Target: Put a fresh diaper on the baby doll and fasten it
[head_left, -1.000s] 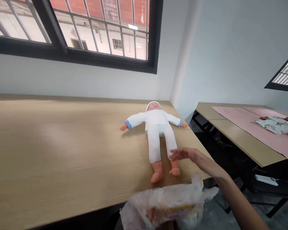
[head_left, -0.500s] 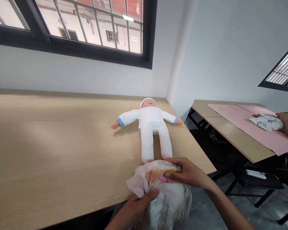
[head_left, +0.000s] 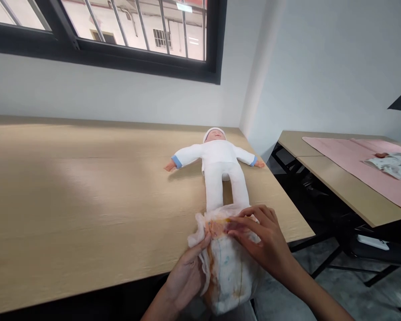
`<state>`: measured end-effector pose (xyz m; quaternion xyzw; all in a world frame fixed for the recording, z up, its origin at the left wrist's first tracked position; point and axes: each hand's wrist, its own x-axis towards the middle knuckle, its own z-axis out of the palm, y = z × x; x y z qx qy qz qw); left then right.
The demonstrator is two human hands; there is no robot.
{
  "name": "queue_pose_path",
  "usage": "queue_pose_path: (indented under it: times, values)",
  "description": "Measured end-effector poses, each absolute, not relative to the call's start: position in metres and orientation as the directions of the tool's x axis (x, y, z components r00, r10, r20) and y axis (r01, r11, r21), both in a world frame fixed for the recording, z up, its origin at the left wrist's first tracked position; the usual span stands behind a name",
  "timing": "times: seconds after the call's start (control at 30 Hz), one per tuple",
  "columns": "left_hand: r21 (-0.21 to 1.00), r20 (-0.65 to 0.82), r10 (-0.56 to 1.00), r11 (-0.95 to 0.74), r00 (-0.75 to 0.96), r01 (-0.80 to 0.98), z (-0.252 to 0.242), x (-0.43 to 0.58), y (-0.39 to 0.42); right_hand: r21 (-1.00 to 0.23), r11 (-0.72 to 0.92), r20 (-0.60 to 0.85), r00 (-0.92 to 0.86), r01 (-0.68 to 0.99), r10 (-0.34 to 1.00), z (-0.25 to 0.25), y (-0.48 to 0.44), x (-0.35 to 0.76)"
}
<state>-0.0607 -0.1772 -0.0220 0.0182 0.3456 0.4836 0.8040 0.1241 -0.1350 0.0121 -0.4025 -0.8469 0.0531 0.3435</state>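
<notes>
The diaper (head_left: 229, 278) is held in front of the body, at the near edge of the table (head_left: 87, 249). Its left edge is grasped by the left hand (head_left: 185, 272), thumb laid on the front and fingers tucked out of sight behind. The band is touched by the curled fingertips of the right hand (head_left: 265, 240); whether they are pinched tight cannot be told.

Little weight is to be expected, and a soft, limp body that would be easily creased. The padded middle, hanging below the grip, is judged stiffer than the thin frill left of it, which could be torn if pulled hard. Little slipping is expected. The best hold is probably offered by the band's two ends, with the thick part supported from beneath. Beyond the grip, the doll (head_left: 220, 156) is laid on its back, its feet hidden by the diaper's top edge; whether they are touched cannot be told.

Compared with half a second ago, the crumpled bundle has been spread, so that more of the front is shown below the grip. The left thumb has been brought up to the band, and the right fingers have been lifted from a fuller clasp.
</notes>
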Motion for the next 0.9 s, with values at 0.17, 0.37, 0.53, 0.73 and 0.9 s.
queue_pose_path:
  times: [0.17, 0.37, 0.53, 0.73, 0.9]
  values:
    - [0.389, -0.501, 0.815, 0.513, 0.291, -0.765, -0.017, -0.061, -0.18, -0.371, 0.681, 0.553, -0.439, 0.631, 0.708, 0.01, -0.135, 0.116]
    - [0.443, -0.39, 0.872, 0.458, 0.295, -0.77, -0.025, -0.073, -0.186, -0.372, 0.748, 0.631, -0.442, 0.55, 0.638, 0.004, -0.135, 0.109]
    - [0.406, -0.405, 0.866, 0.457, 0.293, -0.792, -0.021, -0.073, -0.181, -0.444, 0.75, 0.6, -0.458, 0.491, 0.656, 0.002, -0.137, 0.105]
    - [0.503, -0.413, 0.889, 0.404, 0.198, -0.764, -0.005, -0.067, -0.178, -0.603, 0.644, 0.446, -0.47, 0.472, 0.762, 0.01, -0.143, 0.101]
    - [0.545, -0.418, 0.893, 0.393, 0.166, -0.74, -0.001, -0.066, -0.179, -0.726, 0.516, 0.314, -0.449, 0.454, 0.836, 0.019, -0.144, 0.099]
